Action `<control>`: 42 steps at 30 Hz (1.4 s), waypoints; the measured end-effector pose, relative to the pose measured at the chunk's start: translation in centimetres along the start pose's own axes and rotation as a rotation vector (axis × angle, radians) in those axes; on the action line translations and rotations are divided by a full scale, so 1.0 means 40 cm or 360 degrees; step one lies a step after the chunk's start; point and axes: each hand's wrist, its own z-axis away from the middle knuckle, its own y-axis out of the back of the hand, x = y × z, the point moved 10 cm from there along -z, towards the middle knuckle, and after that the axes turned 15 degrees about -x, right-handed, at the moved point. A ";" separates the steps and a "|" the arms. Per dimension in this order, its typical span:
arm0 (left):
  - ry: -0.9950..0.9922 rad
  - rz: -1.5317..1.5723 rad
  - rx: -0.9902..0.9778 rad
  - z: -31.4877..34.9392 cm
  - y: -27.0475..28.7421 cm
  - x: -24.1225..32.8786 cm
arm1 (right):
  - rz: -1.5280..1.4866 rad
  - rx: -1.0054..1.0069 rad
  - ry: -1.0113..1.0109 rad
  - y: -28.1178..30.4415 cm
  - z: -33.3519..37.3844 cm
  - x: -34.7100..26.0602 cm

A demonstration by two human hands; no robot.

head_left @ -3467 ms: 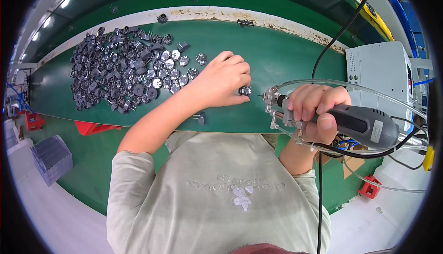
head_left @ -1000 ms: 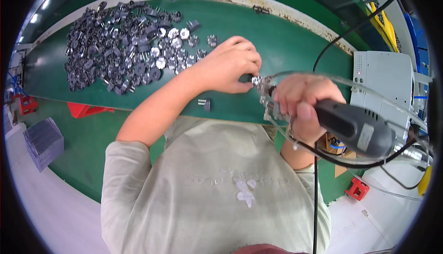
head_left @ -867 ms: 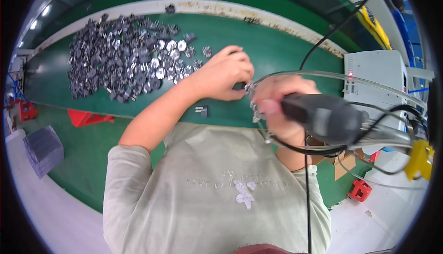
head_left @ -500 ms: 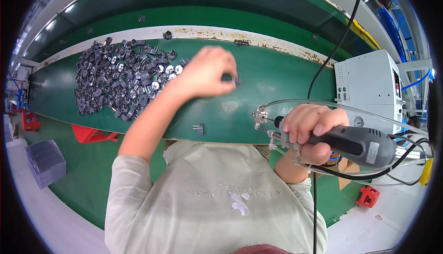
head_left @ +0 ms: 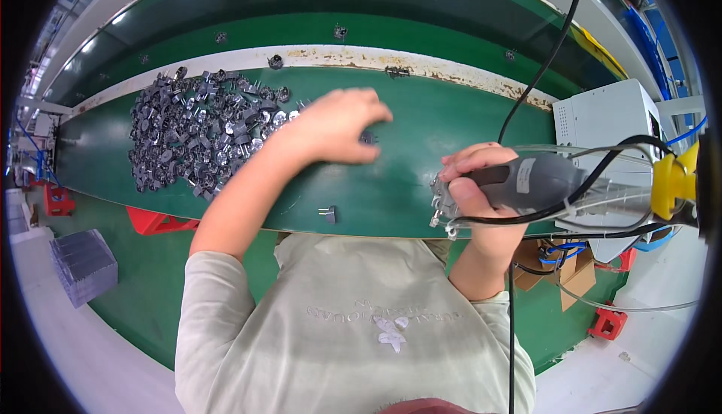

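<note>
My left hand reaches over the middle of the green worktop with thumb and fingers apart. A small dark plug piece lies between the thumb and fingers; it does not look gripped. In my right hand is a grey electric screwdriver, its metal and clear nose pointing left over the worktop's right part. The tip is partly hidden by my fingers. Near the front edge lies one plug piece with two metal pins. Many more dark plug pieces are heaped left of my left hand.
A white machine stands at the right, with a black cable hanging before it. Beyond the pale worn ledge, a green strip carries scattered pieces. A cardboard box and red stools are below.
My left hand has drawn slightly left and its fingers have spread from the plug piece. The screwdriver has turned and risen in my right hand. Another piece now shows on the far strip.
</note>
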 end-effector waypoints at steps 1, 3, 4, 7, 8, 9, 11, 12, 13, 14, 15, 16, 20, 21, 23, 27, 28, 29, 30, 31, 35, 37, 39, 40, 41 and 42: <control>0.0052 0.0011 -0.0100 0.012 -0.036 0.017 | -0.0043 0.0005 -0.0051 0.002 0.001 0.000; 0.0136 0.0117 -0.0188 0.014 -0.087 0.020 | -0.0144 0.0023 0.0073 0.003 -0.008 -0.004; 0.0048 0.0243 -0.0112 0.012 -0.096 0.027 | -0.0201 -0.0017 0.0151 0.007 -0.011 0.002; -0.0085 0.0683 -0.0098 -0.002 -0.116 0.055 | -0.0520 -0.0076 0.0324 0.026 -0.007 0.002; -0.0178 0.0620 -0.0045 -0.002 -0.118 0.062 | -0.0596 -0.0091 0.0347 0.031 -0.006 0.007; -0.0270 0.0556 0.0009 -0.004 -0.128 0.062 | -0.0651 -0.0101 0.0356 0.031 -0.005 0.010; -0.0349 0.0391 0.0087 -0.002 -0.134 0.068 | -0.0636 -0.0124 0.0364 0.031 -0.002 0.011; -0.0327 0.0286 0.0113 0.007 -0.134 0.062 | -0.0574 -0.0143 0.0364 0.027 -0.003 0.011; -0.0305 0.0178 0.0139 0.012 -0.131 0.061 | -0.0512 -0.0162 0.0369 0.021 -0.005 0.011; -0.0312 0.0234 0.0175 0.014 -0.126 0.061 | -0.0505 -0.0139 0.0369 0.018 -0.004 0.014; -0.0317 0.0291 0.0210 0.016 -0.118 0.061 | -0.0498 -0.0116 0.0368 0.015 -0.003 0.018; -0.0315 0.0349 0.0248 0.022 -0.111 0.061 | -0.0496 -0.0099 0.0367 0.013 -0.002 0.022; -0.0171 0.0284 0.0306 0.022 -0.107 0.043 | -0.0489 -0.0114 0.0390 0.008 -0.013 0.026; -0.0162 0.0253 0.0266 0.020 -0.116 0.040 | -0.0488 -0.0112 0.0387 0.006 -0.017 0.026; -0.0166 0.0205 0.0227 0.020 -0.126 0.043 | -0.0483 -0.0113 0.0392 0.002 -0.020 0.030; -0.0209 0.0167 0.0245 0.026 -0.117 0.061 | -0.0473 -0.0176 0.0400 -0.012 -0.023 0.035; -0.0222 0.0164 0.0252 0.027 -0.114 0.064 | -0.0476 -0.0180 0.0402 -0.014 -0.025 0.037; -0.0235 0.0154 0.0274 0.029 -0.110 0.066 | -0.0479 -0.0184 0.0404 -0.017 -0.026 0.037; -0.0247 0.0145 0.0296 0.031 -0.106 0.067 | -0.0477 -0.0186 0.0396 -0.018 -0.027 0.037; -0.0253 0.0135 0.0319 0.034 -0.104 0.067 | -0.0481 -0.0189 0.0387 -0.019 -0.028 0.037; -0.0271 0.0120 0.0313 0.031 -0.109 0.063 | -0.0499 -0.0193 0.0415 -0.019 -0.029 0.042; -0.0280 0.0119 0.0320 0.032 -0.108 0.062 | -0.0496 -0.0205 0.0417 -0.020 -0.031 0.045; -0.0277 0.0124 0.0322 0.031 -0.109 0.060 | -0.0499 -0.0215 0.0420 -0.019 -0.032 0.046; -0.0276 0.0127 0.0322 0.031 -0.110 0.060 | -0.0505 -0.0219 0.0418 -0.019 -0.032 0.047; -0.0275 0.0124 0.0321 0.031 -0.110 0.060 | -0.0511 -0.0222 0.0417 -0.020 -0.032 0.047; -0.0275 0.0122 0.0320 0.031 -0.110 0.060 | -0.0509 -0.0226 0.0416 -0.020 -0.032 0.047</control>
